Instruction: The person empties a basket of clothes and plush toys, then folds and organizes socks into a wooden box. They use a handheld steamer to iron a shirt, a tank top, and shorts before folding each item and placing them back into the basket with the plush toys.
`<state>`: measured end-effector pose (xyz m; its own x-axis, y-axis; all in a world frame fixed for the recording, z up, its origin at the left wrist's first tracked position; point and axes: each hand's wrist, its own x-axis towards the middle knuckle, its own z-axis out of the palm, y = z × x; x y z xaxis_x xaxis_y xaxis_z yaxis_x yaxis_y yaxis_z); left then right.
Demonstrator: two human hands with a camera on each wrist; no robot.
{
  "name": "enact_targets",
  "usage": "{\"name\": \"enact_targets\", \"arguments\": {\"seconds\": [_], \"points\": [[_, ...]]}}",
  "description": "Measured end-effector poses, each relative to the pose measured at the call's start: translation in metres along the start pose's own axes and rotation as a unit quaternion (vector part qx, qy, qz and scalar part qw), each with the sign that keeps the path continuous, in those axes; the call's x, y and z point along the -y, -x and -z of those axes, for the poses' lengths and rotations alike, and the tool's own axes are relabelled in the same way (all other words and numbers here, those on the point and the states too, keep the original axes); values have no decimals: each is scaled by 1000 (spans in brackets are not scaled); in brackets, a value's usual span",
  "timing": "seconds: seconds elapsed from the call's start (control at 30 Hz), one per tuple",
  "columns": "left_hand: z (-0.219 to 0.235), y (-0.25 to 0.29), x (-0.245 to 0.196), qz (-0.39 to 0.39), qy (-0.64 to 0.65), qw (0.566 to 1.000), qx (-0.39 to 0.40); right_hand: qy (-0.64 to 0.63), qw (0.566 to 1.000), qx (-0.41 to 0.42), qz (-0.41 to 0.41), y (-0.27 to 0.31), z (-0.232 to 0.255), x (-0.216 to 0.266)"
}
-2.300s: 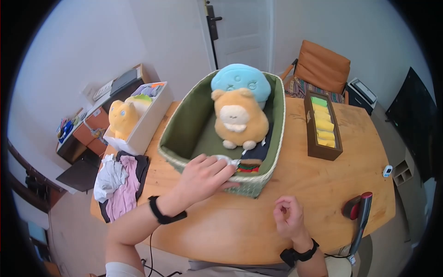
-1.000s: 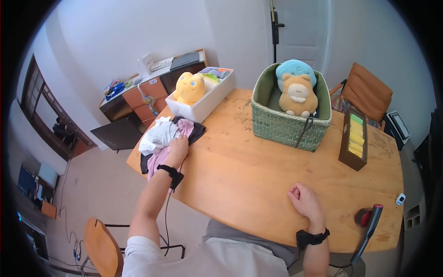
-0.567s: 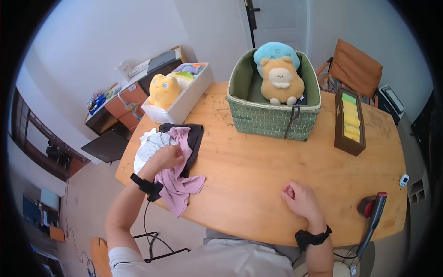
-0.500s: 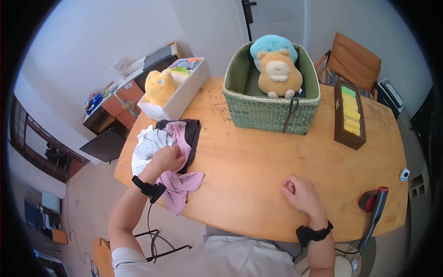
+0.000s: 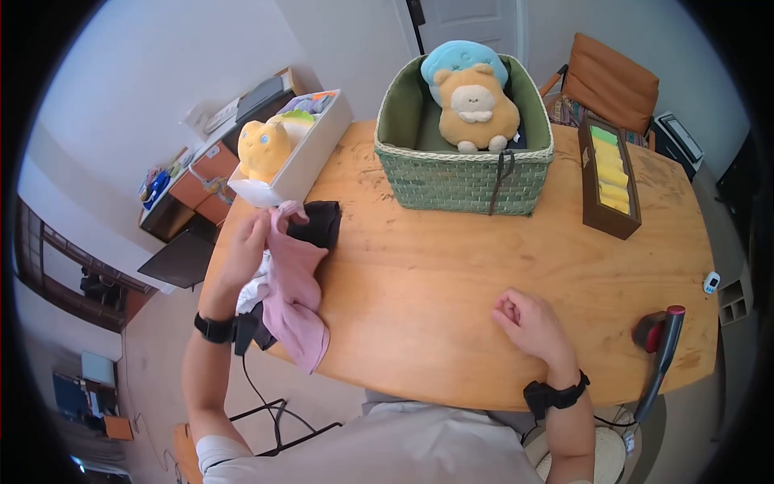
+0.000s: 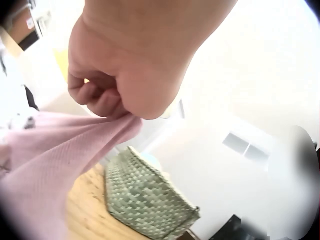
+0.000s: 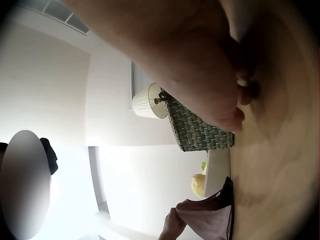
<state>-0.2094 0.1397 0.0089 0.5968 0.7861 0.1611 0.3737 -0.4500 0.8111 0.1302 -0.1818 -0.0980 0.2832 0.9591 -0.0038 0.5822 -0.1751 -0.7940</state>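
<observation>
My left hand (image 5: 244, 250) pinches a pink garment (image 5: 295, 282) by its upper edge, and the cloth hangs in folds over the left part of the table. In the left wrist view the fingers are curled tight on the stretched pink fabric (image 6: 55, 155). A black garment (image 5: 317, 223) and a white garment (image 5: 251, 293) lie beneath and beside it, partly covered. My right hand (image 5: 530, 324) rests on the table at the front, loosely curled, holding nothing.
A green woven basket (image 5: 461, 184) holds a tan bear plush (image 5: 480, 113) and a blue plush (image 5: 458, 61). Left of it, a white box (image 5: 316, 157) holds a yellow plush (image 5: 264, 152). Rightward are a brown box (image 5: 605, 219) of rolled cloths and a dark handheld appliance (image 5: 663, 355).
My left hand has moved from the basket to the clothes pile, taken hold of the pink garment and lifted it, drawing it over the white one. The right hand stays on the table.
</observation>
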Motion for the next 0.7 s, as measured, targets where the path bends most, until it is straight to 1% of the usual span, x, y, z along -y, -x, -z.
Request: {"name": "enact_targets", "arguments": {"seconds": [0.03,0.07,0.1,0.13,0.17,0.2,0.23,0.27,0.3,0.33,0.37,0.4,0.43,0.47,0.5,0.53,0.57,0.6,0.63,0.67,0.7], "points": [[-16,16,-33,-60,67,996,20,4,1000,-1,-2,0,0,2],[-25,33,-57,-97,79,985,117,-17,999,-42,25,-1,-4,5],[-34,49,-80,-134,90,964,211,-37,995,-82,53,-3,-9,9],[-45,62,-104,-158,113,931,310,-31,995,-81,50,-6,-18,18],[-59,68,-121,-182,134,885,406,-18,973,-192,125,-9,-30,29],[-77,66,-131,-213,177,843,461,-2,934,-300,196,-10,-40,38],[-92,63,-138,-246,220,791,515,10,934,-305,187,-9,-45,42],[-97,62,-146,-240,231,792,512,15,934,-286,214,-8,-47,44],[-102,57,-145,-250,236,784,517,19,933,-267,241,-8,-44,43],[-105,51,-138,-212,281,822,448,30,932,-274,236,-6,-34,38],[-107,45,-129,-169,324,852,376,-74,961,-141,227,-6,-21,31],[-100,31,-118,-120,315,882,330,-178,961,-5,211,-5,-8,27],[-96,15,-110,-68,303,908,282,-172,963,-11,206,-2,2,28],[-102,9,-110,34,313,931,183,-344,932,-1,117,0,12,32],[-106,6,-111,139,314,936,80,-505,863,9,24,0,20,35],[-105,-1,-116,139,315,935,84,-441,863,-2,246,-20,28,23],[-103,-10,-121,145,296,936,120,-438,865,-6,245,-25,37,38],[-101,-20,-125,150,277,936,156,-484,863,-38,143,-27,44,57],[-102,-30,-121,148,280,935,159,-523,849,-69,40,-29,52,72],[-105,-41,-111,63,300,929,209,-520,850,-72,39,-34,63,78],[-102,-51,-105,-24,316,914,255,-457,885,-75,53,-41,73,82]]}}
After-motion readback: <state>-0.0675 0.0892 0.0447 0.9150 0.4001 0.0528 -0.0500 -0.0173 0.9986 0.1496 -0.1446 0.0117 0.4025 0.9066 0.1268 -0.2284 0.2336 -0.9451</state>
